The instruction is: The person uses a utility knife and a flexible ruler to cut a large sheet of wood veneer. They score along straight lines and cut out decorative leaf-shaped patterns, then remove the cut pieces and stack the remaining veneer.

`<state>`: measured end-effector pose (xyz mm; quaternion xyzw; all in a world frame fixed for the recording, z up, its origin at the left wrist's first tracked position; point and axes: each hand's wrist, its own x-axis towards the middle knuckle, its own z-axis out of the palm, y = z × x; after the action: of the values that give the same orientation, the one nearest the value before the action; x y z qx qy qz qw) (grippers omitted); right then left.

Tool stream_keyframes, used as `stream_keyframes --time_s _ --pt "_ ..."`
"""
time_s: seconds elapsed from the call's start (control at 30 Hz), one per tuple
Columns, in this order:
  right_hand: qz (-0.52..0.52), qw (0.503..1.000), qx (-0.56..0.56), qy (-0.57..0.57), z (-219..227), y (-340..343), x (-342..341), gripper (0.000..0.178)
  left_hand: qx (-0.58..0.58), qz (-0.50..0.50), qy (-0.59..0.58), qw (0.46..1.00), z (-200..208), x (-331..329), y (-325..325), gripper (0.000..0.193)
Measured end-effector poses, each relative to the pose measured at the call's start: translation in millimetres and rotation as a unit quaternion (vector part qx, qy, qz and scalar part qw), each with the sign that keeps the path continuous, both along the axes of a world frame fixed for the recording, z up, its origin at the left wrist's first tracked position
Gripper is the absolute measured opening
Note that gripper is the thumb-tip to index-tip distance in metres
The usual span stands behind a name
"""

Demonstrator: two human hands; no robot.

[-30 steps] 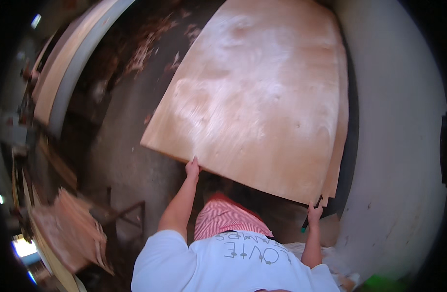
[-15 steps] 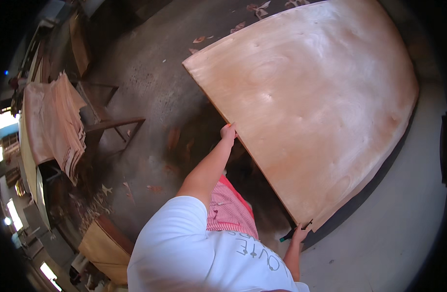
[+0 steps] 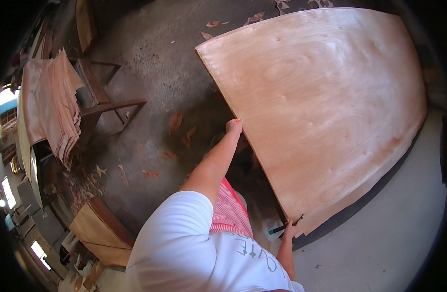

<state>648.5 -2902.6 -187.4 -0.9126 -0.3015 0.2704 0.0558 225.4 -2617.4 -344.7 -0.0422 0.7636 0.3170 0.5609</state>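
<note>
Head view is showing a large plywood panel point(image 3: 321, 97) spreading over the right half of the scene, in front of the person, its pale, swirling grain facing up and catching a soft sheen. Beneath it, another thin wooden sheet point(image 3: 338, 207) is peeking out along the lower right side, and a dark strip point(image 3: 347, 221) is running just outside that; what is bearing the panel from below I cannot tell. The left hand point(image 3: 234, 126) is pinching the panel's near edge about midway along, thumb on top, the rest of its fingers partly hidden. The right hand point(image 3: 290, 229) is closing around a slim black tool point(image 3: 278, 228) with a green end, and at the same time is touching the panel's nearest corner. Below the hands, the person is wearing a white T-shirt point(image 3: 184, 243) and a red-and-white striped garment point(image 3: 229, 214). Left of the panel, brown, leaf-like scraps point(image 3: 175, 121) are lying scattered on the dark grey floor point(image 3: 150, 73). Farther left, a metal frame point(image 3: 119, 104) is standing near a ragged-edged stack of veneer sheets point(image 3: 53, 102), and nearer the person a tan, box-like stack point(image 3: 104, 233) is sitting. At the far left rim, bright windows point(image 3: 8, 192) are glowing, and a pale grey surface point(image 3: 369, 248) is filling the lower right.
</note>
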Motion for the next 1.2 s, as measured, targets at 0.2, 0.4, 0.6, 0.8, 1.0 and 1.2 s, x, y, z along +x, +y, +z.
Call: stream_keyframes --time_s 0.2,0.4,0.6,0.8,1.0,1.2 --pt "-0.008 0.999 0.009 0.034 5.4 1.4 -8.7 0.036 -0.003 0.007 0.019 1.000 -16.4 -2.0 -1.7 0.016" --pt "0.005 0.999 0.007 0.032 7.6 5.6 -12.3 0.038 0.002 0.039 0.014 0.999 -17.0 1.8 -1.6 0.014" --pt "-0.019 0.998 -0.036 0.045 2.1 2.9 -14.5 0.040 0.051 0.049 0.001 0.997 -20.1 0.0 -3.6 0.016" --pt "0.028 0.999 -0.044 0.006 -0.9 -0.6 -5.8 0.034 0.078 0.024 0.068 0.994 -14.2 3.3 -12.7 0.025" --pt "-0.024 0.999 -0.025 0.018 -3.0 2.5 -4.4 0.030 0.009 -0.097 0.075 0.992 -9.0 14.2 -56.0 0.041" --pt "-0.056 0.995 -0.051 -0.062 -13.2 -3.4 -16.0 0.051 -0.012 0.014 -0.177 0.984 22.4 61.0 -45.0 0.065"
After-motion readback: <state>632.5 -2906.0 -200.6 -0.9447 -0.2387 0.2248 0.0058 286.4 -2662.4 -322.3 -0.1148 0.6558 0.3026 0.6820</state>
